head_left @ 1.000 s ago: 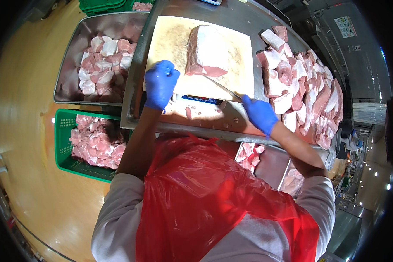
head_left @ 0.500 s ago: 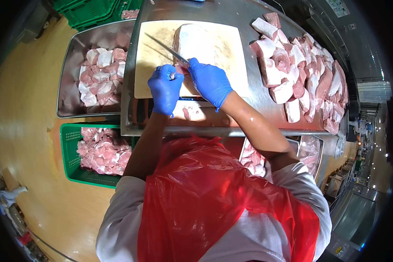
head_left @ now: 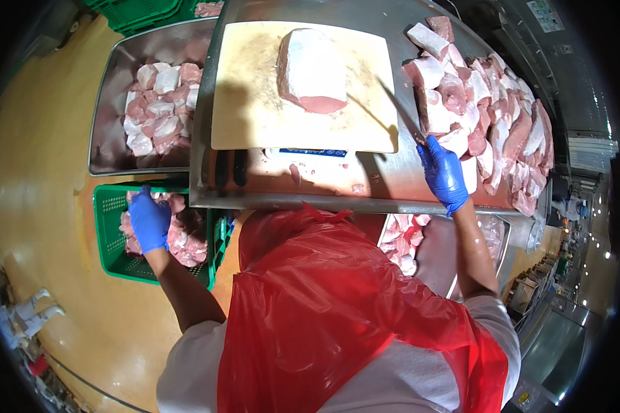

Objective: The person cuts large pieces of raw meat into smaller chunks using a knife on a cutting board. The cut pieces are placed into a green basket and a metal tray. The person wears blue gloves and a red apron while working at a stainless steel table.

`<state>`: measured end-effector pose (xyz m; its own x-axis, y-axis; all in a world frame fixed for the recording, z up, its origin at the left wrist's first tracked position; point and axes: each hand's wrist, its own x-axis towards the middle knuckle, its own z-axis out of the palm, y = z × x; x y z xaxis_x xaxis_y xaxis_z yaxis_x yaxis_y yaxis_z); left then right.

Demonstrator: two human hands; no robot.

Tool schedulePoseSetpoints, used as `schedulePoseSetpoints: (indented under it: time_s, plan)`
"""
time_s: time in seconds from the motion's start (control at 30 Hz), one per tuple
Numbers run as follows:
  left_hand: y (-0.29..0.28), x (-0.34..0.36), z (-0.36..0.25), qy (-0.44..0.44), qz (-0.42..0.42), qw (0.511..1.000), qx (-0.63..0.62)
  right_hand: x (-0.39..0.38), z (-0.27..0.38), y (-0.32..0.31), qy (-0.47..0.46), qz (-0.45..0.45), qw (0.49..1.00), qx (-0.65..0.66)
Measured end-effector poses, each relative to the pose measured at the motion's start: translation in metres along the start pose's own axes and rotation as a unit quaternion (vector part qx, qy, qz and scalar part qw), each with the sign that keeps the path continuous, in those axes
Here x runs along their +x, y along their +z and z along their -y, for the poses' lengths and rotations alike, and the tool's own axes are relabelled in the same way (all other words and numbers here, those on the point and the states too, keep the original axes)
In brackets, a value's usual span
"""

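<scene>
My gloved right hand (head_left: 442, 172) grips a long knife (head_left: 413, 120) beside the cutting board's right edge, the blade pointing up and left. A pork loin (head_left: 312, 69) with a white fat top lies on the cream cutting board (head_left: 241, 131), neither hand on it. My gloved left hand (head_left: 150, 217) is over a green basket (head_left: 107, 248) of small pink meat pieces (head_left: 186, 244); its fingertips are partly hidden, and whether they hold anything cannot be told. A blue scale (head_left: 313, 152) shows below the board.
Several large pork pieces (head_left: 496, 138) are heaped on the steel table (head_left: 393, 189) at right. A steel tub (head_left: 107, 117) of meat chunks stands left, stacked green crates (head_left: 127, 14) behind it, more meat (head_left: 399, 244) below the table. A white-clad person (head_left: 27, 316) is partly visible lower left.
Since half a second ago, my left hand has left the board for the green basket, down and left. My right hand has drawn the knife away from the loin toward the right.
</scene>
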<state>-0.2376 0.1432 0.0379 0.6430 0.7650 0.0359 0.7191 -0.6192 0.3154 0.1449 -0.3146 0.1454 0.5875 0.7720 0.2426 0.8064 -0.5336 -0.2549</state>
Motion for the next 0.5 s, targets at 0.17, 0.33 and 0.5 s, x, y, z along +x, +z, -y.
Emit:
schedulePoseSetpoints:
  time_s: [0.17, 0.33, 0.5]
  plan:
    - [0.023, 0.089, -0.160, 0.136, 0.012, 0.840, -0.525, 0.031, 0.038, 0.055, 0.183, -0.088, 0.966, 0.158]
    - [0.049, 0.143, -0.332, 0.156, 0.084, 0.981, -0.083, 0.053, 0.067, 0.044, 0.181, -0.121, 0.954, 0.204]
    - [0.023, 0.181, -0.325, 0.423, 0.241, 0.869, -0.091, 0.022, 0.036, 0.048, 0.154, -0.108, 0.978, 0.090]
